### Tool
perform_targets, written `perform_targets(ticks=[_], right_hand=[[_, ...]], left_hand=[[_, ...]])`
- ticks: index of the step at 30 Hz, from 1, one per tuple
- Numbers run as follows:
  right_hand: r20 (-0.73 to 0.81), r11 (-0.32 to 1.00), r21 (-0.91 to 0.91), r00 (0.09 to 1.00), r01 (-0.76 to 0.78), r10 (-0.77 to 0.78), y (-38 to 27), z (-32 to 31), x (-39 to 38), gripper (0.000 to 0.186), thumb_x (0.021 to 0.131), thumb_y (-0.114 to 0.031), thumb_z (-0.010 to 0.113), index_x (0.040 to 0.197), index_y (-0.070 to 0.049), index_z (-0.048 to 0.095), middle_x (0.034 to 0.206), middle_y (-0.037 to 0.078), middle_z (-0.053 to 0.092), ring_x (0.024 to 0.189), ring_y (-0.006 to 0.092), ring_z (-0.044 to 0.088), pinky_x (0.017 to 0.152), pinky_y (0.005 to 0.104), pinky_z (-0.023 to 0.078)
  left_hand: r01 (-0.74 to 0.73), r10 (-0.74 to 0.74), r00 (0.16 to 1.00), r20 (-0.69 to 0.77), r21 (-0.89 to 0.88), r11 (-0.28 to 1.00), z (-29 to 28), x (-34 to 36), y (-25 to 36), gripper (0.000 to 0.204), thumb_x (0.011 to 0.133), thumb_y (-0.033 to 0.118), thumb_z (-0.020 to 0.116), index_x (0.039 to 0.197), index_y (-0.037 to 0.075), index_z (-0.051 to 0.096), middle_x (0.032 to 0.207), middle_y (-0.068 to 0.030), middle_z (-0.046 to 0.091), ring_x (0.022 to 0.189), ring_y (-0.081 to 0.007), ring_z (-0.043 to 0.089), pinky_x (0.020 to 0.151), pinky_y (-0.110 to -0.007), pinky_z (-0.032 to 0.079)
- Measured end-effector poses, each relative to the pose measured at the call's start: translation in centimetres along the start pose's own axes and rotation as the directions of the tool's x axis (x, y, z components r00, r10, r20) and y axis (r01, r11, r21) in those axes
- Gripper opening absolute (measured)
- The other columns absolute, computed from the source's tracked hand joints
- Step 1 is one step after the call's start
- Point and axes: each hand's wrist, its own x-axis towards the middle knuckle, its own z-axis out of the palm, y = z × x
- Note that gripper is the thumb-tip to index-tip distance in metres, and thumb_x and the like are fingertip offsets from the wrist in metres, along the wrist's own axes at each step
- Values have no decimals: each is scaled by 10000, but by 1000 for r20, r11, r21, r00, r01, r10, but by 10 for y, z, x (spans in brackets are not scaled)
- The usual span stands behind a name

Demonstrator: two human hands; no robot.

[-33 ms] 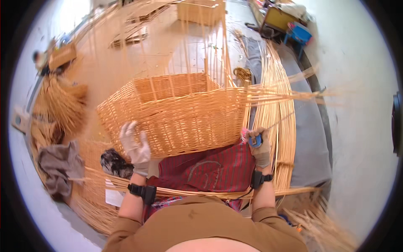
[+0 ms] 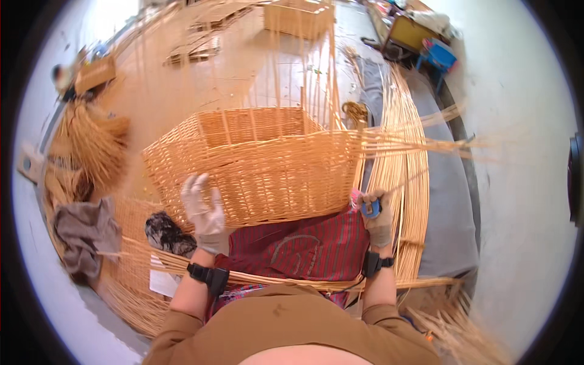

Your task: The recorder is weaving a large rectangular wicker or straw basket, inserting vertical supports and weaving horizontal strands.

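A woven wicker basket (image 2: 280, 176) rests tilted before me, its open top facing away and long upright rods rising from its far rim. My left hand (image 2: 202, 207), in a pale glove, is at the lower left of the basket's near wall with fingers apart. Whether it touches the weave, I cannot tell. Off the basket's lower right corner, my gloved right hand (image 2: 377, 213) is closed around a blue tool (image 2: 370, 207) with a round opening; its exact kind is unclear. A thin straight strip points up and right from that hand. A striped dark red cloth (image 2: 304, 246) lies under the basket, across my lap.
Long pale rods (image 2: 406, 164) lie bundled on a grey mat (image 2: 450, 213) at right. More rods stick out sideways from the basket's right corner. A grey cloth (image 2: 85, 231) and a black-and-white furry item (image 2: 169, 234) are at left. A blue stool (image 2: 439, 56) stands far right.
The whole view has shifted slightly, mostly to one side. My left hand shows a little farther right and higher on the basket wall. My right hand keeps its hold on the blue tool.
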Motion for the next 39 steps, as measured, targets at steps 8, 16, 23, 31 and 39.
perform_targets(ticks=[8, 16, 23, 31, 39], right_hand=[[46, 996, 86, 999, 24, -28, 2, -3, -1, 470, 1124, -521, 473, 1060, -96, 664, 897, 51, 658, 898, 246, 650, 809, 460, 561], [-21, 972, 236, 1000, -4, 10, 0, 0, 2, 419, 1076, -513, 567, 1008, -120, 696, 863, 28, 657, 864, 210, 632, 975, 430, 548], [-80, 991, 109, 995, 76, -68, 2, 5, -2, 436, 1034, -558, 619, 1009, -128, 688, 868, 10, 644, 878, 189, 617, 994, 410, 527], [-197, 957, -92, 937, 275, -288, -1, 4, -28, 466, 1110, -530, 534, 1084, -88, 677, 972, 70, 680, 988, 259, 655, 950, 417, 561], [-41, 925, 148, 936, 351, -349, -16, 53, -38, 245, 1122, -332, 604, 1130, -88, 626, 935, 50, 630, 806, 173, 614, 762, 339, 571]], left_hand=[[32, 79, 955, 287, -363, 931, 25, -10, 72, 370, 920, -5, 750, 1276, 85, 709, 1367, -162, 620, 1358, -359, 568, 1149, -467, 478], [-565, 668, 709, 228, -383, 731, 82, 50, 156, 448, 985, 222, 719, 1420, 134, 654, 1415, -158, 636, 1406, -342, 564, 1258, -540, 362], [-525, 435, 612, 661, -73, 848, 187, 72, 235, 818, 1035, 561, 580, 1673, 98, 364, 1541, -183, 585, 1466, -330, 516, 1203, -483, 350], [-241, 482, 526, 701, -421, 875, 165, 125, 229, 315, 957, 308, 738, 1186, 92, 724, 986, -196, 752, 971, -386, 731, 851, -477, 566], [-289, 690, 631, 354, -718, 633, 37, 161, 253, 570, 864, 446, 863, 1244, 61, 682, 1013, -206, 719, 965, -404, 708, 879, -494, 557]])
